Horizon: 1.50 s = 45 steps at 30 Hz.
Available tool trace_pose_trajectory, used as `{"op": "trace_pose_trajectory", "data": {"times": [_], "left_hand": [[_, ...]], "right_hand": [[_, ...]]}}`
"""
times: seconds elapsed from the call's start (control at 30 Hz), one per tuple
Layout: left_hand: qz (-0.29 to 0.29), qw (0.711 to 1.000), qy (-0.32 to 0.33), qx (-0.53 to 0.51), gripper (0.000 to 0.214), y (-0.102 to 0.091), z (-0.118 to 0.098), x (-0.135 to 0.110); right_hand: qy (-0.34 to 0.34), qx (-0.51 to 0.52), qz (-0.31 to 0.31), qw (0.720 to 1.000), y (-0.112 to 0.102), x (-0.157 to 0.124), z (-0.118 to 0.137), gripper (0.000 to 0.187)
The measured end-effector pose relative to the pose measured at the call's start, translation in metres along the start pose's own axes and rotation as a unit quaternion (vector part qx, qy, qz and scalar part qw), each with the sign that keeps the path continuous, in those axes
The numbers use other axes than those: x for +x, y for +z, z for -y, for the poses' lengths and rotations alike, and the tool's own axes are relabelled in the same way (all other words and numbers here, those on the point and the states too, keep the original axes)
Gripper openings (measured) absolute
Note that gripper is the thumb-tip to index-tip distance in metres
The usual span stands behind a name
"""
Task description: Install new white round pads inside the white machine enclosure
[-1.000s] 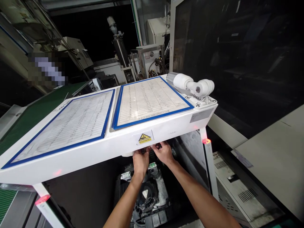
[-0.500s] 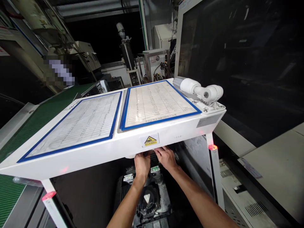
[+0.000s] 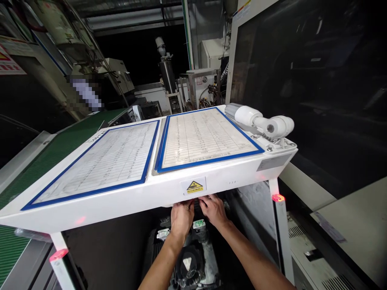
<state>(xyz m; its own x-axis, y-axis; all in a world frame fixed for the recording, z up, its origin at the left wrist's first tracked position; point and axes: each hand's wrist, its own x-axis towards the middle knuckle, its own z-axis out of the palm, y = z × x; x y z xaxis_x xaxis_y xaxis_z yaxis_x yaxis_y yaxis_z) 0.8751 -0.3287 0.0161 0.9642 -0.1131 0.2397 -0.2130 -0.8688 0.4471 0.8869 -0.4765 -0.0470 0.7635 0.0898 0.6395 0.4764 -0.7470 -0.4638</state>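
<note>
My left hand (image 3: 182,217) and my right hand (image 3: 214,209) are close together just under the front edge of a white sloped panel (image 3: 169,189). The fingers of both are bent and pinched together. Whatever they hold is hidden by the panel edge and by the fingers themselves. A yellow warning sticker (image 3: 195,186) is on the panel front right above them. Below my wrists sits a dark machine unit (image 3: 189,257) with a white triangle on its round part and small green-and-white labels.
Two blue-framed sheets (image 3: 193,141) lie on the panel, with a white jointed lamp-like fitting (image 3: 260,121) at its right corner. Posts with red lights (image 3: 278,197) support it. A green conveyor belt (image 3: 39,161) runs along the left. A large dark-windowed machine (image 3: 302,88) stands at right.
The view has shifted slightly, so the panel sits a little lower and further right. My left hand's fingers are now nearer to my right hand's, both still under the panel edge.
</note>
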Motion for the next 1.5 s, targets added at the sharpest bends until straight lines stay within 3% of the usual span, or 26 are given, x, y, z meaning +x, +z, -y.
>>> {"op": "trace_pose_trajectory", "data": {"times": [0.1,0.3,0.6,0.77,0.97,1.1,1.23,1.5], "left_hand": [[0.035,0.998,0.033,0.045,0.036,-0.009,-0.004,-0.002],[0.055,0.994,0.072,0.065,0.037,-0.016,-0.01,-0.003],[0.122,0.992,0.038,0.017,0.033,-0.022,-0.008,-0.009],[0.14,0.988,0.061,0.012,0.035,-0.026,-0.008,-0.01],[0.119,0.989,0.085,-0.015,0.037,-0.023,-0.007,-0.01],[0.075,0.996,0.029,-0.03,0.037,-0.014,-0.008,-0.008],[0.039,0.998,-0.038,-0.009,0.037,-0.003,-0.009,-0.004],[0.001,0.999,-0.052,-0.006,0.033,0.003,-0.005,0.0]], "right_hand": [[-0.03,-0.01,0.034,0.999,0.003,-0.002,-0.002,0.024],[0.0,-0.024,0.023,0.999,0.005,-0.004,-0.005,0.036],[-0.061,0.008,-0.017,0.998,0.003,-0.007,-0.009,0.036],[-0.051,-0.017,0.017,0.998,0.003,-0.007,-0.009,0.034],[-0.043,-0.025,0.003,0.999,0.003,-0.008,-0.008,0.025],[0.012,-0.077,-0.006,0.997,0.006,-0.007,-0.007,0.028],[-0.002,-0.065,-0.019,0.998,0.008,-0.004,-0.006,0.024],[0.008,-0.048,-0.019,0.999,0.008,0.004,-0.005,0.018]]}}
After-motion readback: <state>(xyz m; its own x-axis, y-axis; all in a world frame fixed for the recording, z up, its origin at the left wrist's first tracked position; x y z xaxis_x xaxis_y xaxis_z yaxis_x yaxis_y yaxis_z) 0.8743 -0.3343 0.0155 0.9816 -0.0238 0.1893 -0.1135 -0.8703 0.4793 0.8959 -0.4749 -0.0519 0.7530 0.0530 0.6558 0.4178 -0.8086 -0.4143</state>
